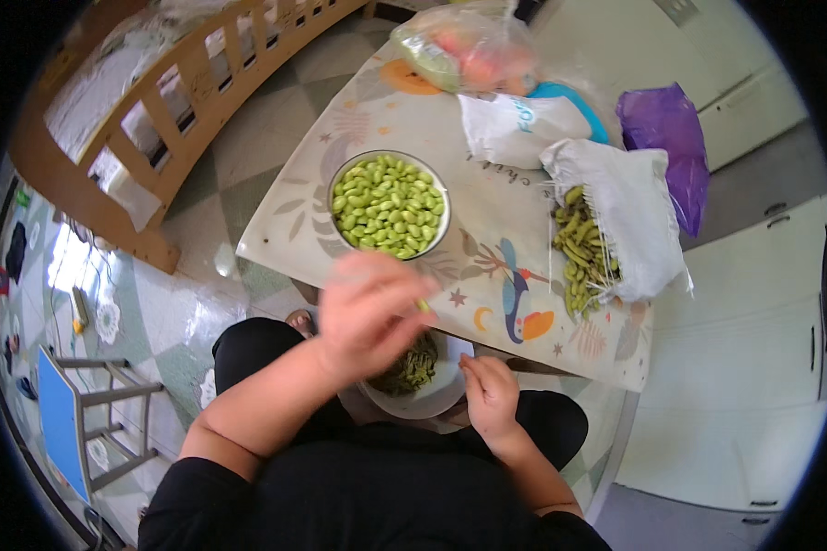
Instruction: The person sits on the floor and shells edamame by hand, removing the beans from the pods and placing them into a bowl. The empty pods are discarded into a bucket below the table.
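Note:
My left hand (375, 313), blurred, is raised over the table's near edge. A small green bean (423, 304) shows between its thumb and fingers. Just beyond it on the table stands a round bowl (446, 219) filled with shelled green beans (389, 203). Below the table edge, between my knees, is a white basin (448, 396) holding dark green empty pods (417, 368), partly hidden by my left forearm. My right hand (493, 396) is at the basin's right side with fingertips pinched together. Whether something small is between them cannot be made out.
On the table's (400, 120) right, bean pods (579, 241) spill from a white woven sack (637, 220). Behind lie a purple bag (665, 138), a white bag (524, 127) and a clear bag of produce (468, 52). A blue-topped stool (62, 420) and wooden railing (158, 124) stand left.

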`<state>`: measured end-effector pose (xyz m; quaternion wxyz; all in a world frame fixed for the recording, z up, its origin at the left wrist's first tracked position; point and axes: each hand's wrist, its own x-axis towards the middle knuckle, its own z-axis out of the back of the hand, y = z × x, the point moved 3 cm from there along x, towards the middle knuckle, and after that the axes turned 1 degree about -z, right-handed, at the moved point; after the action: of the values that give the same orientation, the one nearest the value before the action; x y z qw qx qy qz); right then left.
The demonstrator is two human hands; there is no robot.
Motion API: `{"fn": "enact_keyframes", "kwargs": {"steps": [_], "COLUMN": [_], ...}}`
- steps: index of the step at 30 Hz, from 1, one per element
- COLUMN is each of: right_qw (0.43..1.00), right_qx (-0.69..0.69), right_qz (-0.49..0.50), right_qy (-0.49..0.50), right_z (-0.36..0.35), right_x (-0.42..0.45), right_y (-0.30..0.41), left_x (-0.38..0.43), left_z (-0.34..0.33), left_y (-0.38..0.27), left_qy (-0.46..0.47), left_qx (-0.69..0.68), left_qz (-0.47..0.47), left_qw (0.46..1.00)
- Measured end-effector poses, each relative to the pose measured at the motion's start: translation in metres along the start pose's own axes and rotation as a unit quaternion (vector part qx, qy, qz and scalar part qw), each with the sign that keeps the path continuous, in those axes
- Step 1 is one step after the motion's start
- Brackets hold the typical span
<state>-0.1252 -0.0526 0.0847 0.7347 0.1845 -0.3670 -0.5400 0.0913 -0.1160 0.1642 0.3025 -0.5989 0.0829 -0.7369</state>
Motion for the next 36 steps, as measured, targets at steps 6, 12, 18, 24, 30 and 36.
{"fn": "enact_keyframes", "kwargs": {"steps": [6, 12, 18, 24, 30, 36], "right_qw": [0.981, 0.981, 0.974, 0.979, 0.95, 0.889], "right_qx": [-0.099, -0.062, -0.069, -0.099, -0.292, -0.452], "right_qz": [-0.12, -0.136, -0.159, -0.132, 0.054, 0.042], "right_qy": [0.113, 0.122, 0.144, 0.122, -0.093, -0.066], "right_z": [0.002, 0.012, 0.009, 0.046, 0.114, 0.149], "right_x": [-0.018, -0.026, -0.036, -0.014, 0.071, 0.172], "right_y": [-0.033, -0.033, -0.047, -0.022, -0.008, -0.071], "left_x": [0.041, 0.041, 0.013, -0.029, -0.034, -0.028], "left_z": [0.007, -0.013, -0.049, -0.086, -0.092, -0.088], "left_y": [0.023, 0.013, -0.02, -0.038, -0.018, -0.01], "left_qy": [0.053, 0.046, 0.055, 0.199, 0.203, 0.183], "left_qx": [0.32, 0.345, 0.069, -0.095, -0.12, -0.155], "left_qz": [0.081, 0.056, -0.013, -0.06, -0.045, -0.041], "left_qw": [0.942, 0.936, 0.996, 0.973, 0.971, 0.97]}}
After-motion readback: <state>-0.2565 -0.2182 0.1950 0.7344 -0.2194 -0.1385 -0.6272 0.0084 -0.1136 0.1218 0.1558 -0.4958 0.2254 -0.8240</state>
